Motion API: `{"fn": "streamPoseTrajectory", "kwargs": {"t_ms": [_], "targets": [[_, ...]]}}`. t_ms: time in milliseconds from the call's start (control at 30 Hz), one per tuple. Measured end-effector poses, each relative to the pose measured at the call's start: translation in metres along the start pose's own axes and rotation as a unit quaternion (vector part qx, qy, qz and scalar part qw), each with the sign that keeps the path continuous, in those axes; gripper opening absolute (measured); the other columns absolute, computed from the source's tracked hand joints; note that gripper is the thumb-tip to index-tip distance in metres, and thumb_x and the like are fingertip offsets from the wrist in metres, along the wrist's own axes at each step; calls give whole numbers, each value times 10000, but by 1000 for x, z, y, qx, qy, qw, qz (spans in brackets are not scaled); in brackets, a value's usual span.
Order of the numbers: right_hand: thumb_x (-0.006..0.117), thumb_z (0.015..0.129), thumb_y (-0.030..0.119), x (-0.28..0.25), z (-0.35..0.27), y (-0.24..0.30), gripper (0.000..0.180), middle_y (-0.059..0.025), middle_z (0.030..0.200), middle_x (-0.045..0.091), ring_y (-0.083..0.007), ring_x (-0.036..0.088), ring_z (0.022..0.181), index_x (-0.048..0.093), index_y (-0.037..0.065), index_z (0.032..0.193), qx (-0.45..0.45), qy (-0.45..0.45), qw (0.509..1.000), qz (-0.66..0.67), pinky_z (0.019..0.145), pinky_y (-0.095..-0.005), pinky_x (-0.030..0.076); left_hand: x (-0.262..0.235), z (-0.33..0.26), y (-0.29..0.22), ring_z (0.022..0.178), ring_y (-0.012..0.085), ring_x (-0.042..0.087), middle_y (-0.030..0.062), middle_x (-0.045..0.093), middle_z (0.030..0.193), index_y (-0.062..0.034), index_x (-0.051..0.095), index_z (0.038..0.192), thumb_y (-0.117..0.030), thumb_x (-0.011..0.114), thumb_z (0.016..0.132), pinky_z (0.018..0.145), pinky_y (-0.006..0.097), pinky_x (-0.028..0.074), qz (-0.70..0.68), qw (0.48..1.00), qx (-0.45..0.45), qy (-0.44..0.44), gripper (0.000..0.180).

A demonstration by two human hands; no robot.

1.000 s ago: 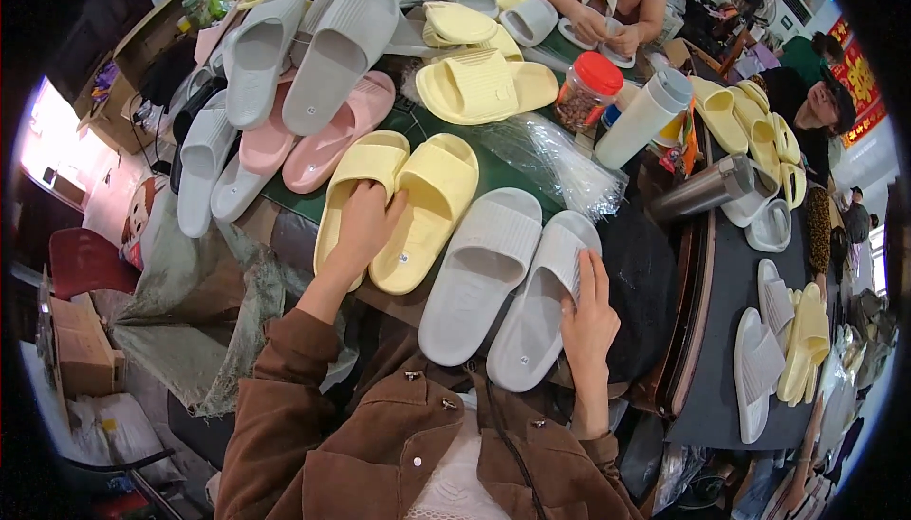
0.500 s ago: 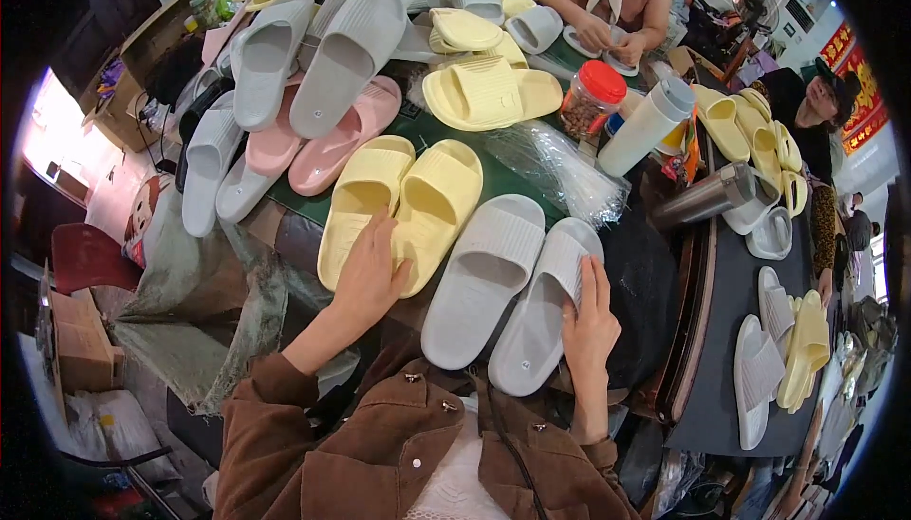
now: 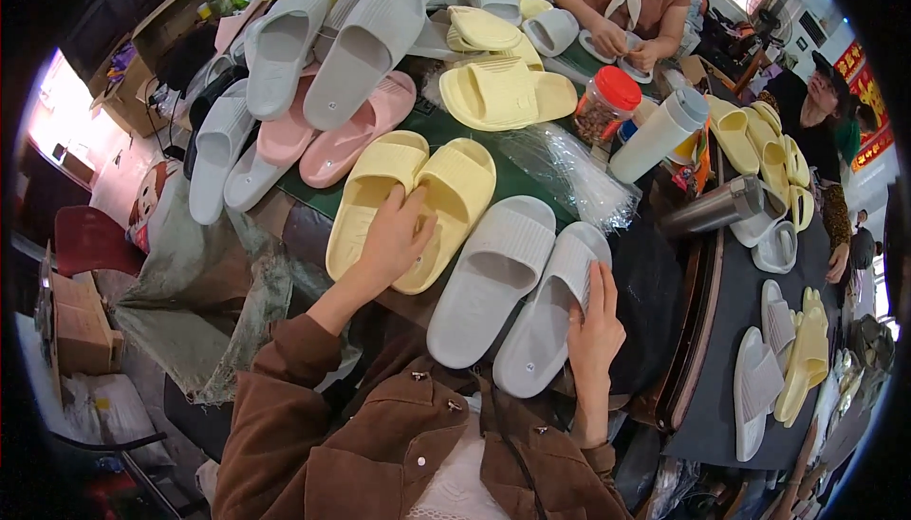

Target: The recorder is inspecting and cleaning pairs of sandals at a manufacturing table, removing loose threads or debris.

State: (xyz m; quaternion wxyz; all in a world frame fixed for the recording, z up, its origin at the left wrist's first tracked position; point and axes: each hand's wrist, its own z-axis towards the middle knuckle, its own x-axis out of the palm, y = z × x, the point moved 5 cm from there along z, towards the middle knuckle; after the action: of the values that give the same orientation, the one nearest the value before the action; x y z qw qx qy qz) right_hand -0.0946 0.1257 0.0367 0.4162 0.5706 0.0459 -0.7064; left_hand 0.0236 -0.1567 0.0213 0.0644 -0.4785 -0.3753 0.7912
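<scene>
A pair of yellow slide slippers (image 3: 454, 197) lies side by side at the table's near edge, toes pointing away. My left hand (image 3: 389, 240) rests over the pair, fingertips by the straps, fingers apart and thumb spread over the right-hand slipper's footbed. To the right lies a pair of ribbed grey slippers; the left one is a grey slipper (image 3: 493, 283) with nothing touching it. My right hand (image 3: 593, 325) holds the other grey slipper (image 3: 531, 349) by its outer side, fingers along the strap and thumb at the footbed's edge.
Grey slippers (image 3: 365, 50) and pink slippers (image 3: 365, 126) are heaped at the back left. A red-lidded jar (image 3: 607, 102), a white bottle (image 3: 660, 136) and a steel flask (image 3: 716, 207) stand at the right. A co-worker's hands (image 3: 626, 50) hold grey slippers across the table.
My left hand has slid slightly right and up across the yellow pair, its thumb now farther over the right-hand slipper. My right hand stays at the grey slipper. The whole view has shifted a little.
</scene>
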Motion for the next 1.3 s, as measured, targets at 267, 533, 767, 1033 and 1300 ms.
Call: {"fn": "streamPoseTrajectory", "kwargs": {"t_ms": [267,533,767,1033,1300], "targets": [[653,711,-25,0,-2,3,691,-89,1379,471,-346,653,868,450,114,1357,-10,-5,1000,-8,673,-376,539,-25,-21,-9,892,347,507,176,489,950,43,541,1179,-117,631,826,782,409,422,48,996,61,-49,398],[678,684,-9,4,-1,0,767,-94,1391,459,-321,666,834,409,126,1389,-31,-14,999,-26,649,-371,547,-96,-27,-16,979,366,509,195,549,983,36,614,1081,-90,623,808,883,467,376,151,966,91,-189,301],[669,671,-32,3,-1,-2,767,-91,1387,464,-327,661,826,420,121,1380,-18,-14,1000,-18,650,-371,543,-199,23,63,866,195,520,96,528,919,4,577,1244,-90,588,876,769,280,431,17,917,80,-392,379],[676,680,-19,3,-3,-2,748,-96,1392,460,-351,649,830,430,117,1373,3,10,1000,-10,661,-391,528,-323,98,158,797,120,502,42,554,937,-46,528,1330,-186,585,896,736,245,410,27,895,-91,-437,459],[681,679,0,1,-4,-4,740,-94,1380,465,-335,654,791,431,111,1367,11,11,1000,-18,619,-388,532,-308,129,270,1113,139,525,67,565,1240,13,483,1338,-248,548,954,948,259,405,-79,967,-128,-208,468]]}}
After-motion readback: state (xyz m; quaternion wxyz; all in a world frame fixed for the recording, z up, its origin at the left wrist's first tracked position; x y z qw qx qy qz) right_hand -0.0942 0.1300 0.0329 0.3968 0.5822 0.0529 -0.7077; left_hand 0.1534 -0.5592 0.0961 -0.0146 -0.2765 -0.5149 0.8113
